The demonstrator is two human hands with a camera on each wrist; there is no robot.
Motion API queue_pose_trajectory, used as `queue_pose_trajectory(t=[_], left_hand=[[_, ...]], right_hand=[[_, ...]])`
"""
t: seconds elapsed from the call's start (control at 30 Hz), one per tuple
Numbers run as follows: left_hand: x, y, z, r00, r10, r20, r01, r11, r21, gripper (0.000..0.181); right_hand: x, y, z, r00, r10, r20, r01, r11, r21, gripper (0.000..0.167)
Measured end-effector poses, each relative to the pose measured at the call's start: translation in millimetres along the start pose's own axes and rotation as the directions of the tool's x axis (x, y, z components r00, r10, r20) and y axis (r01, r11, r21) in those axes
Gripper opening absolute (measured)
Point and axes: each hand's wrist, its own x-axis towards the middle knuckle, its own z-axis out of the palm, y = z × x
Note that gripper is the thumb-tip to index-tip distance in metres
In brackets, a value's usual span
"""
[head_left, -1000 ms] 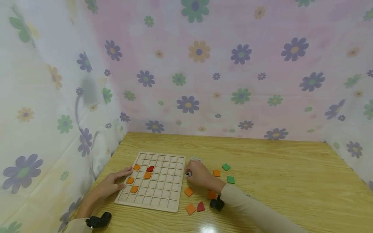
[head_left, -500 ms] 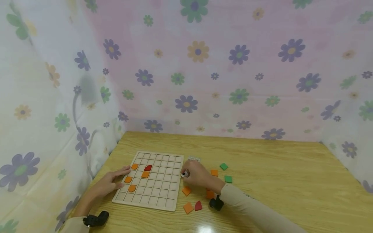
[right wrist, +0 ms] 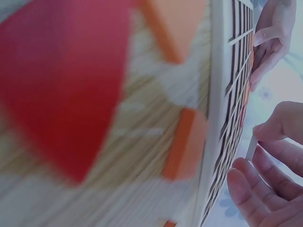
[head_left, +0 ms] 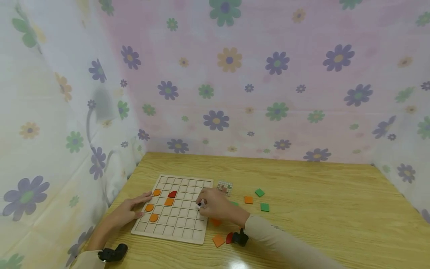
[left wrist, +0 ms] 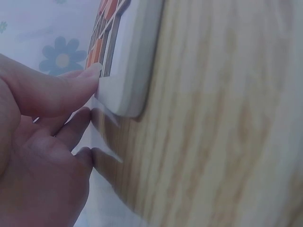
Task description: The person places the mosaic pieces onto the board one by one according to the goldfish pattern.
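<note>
My right hand (head_left: 216,203) pinches a small thin white tile (right wrist: 251,148) with a dark mark, between thumb and fingers. It hovers over the right side of a wooden grid board (head_left: 181,223); I cannot tell whether the tile touches it. My left hand (head_left: 125,213) rests at the board's left edge, its fingers fairly straight and the thumb (left wrist: 87,82) touching the rim near a corner. In the board's cells lie rounded orange tiles (head_left: 153,218), an orange square tile (head_left: 169,201) and a red tile (head_left: 172,194) with one curved side.
Right of the board lie green square tiles (head_left: 259,192), an orange square tile (head_left: 248,200), another orange tile (head_left: 218,240) and a red quarter-round tile (head_left: 229,238). A small patterned card (head_left: 225,188) lies behind my right hand. Flowered cloth (head_left: 248,112) encloses the wooden table (head_left: 302,194).
My right hand has moved left with the white tile, from beside the board to over its right columns. More of the patterned card shows. My left hand stays at the board's edge.
</note>
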Motion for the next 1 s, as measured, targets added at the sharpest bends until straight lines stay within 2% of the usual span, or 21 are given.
queue_pose_trajectory(t=[0.27, 0.5, 1.0], left_hand=[[2.0, 0.6, 3.4, 1.000, -0.001, -0.002, 0.001, 1.000, -0.015, 0.057], [0.8, 0.9, 2.7, 1.000, -0.002, -0.010, 0.002, 1.000, -0.009, 0.058], [0.5, -1.8, 2.7, 1.000, -0.015, -0.026, 0.015, 1.000, -0.023, 0.057]], right_hand=[[14.9, -12, 7, 0.998, -0.037, 0.042, 0.036, 0.999, 0.027, 0.019], [31.1, -22, 19, 0.993, -0.105, 0.049, 0.103, 0.993, 0.052, 0.021], [57.9, -40, 40, 0.988, -0.146, 0.048, 0.144, 0.988, 0.052, 0.017]])
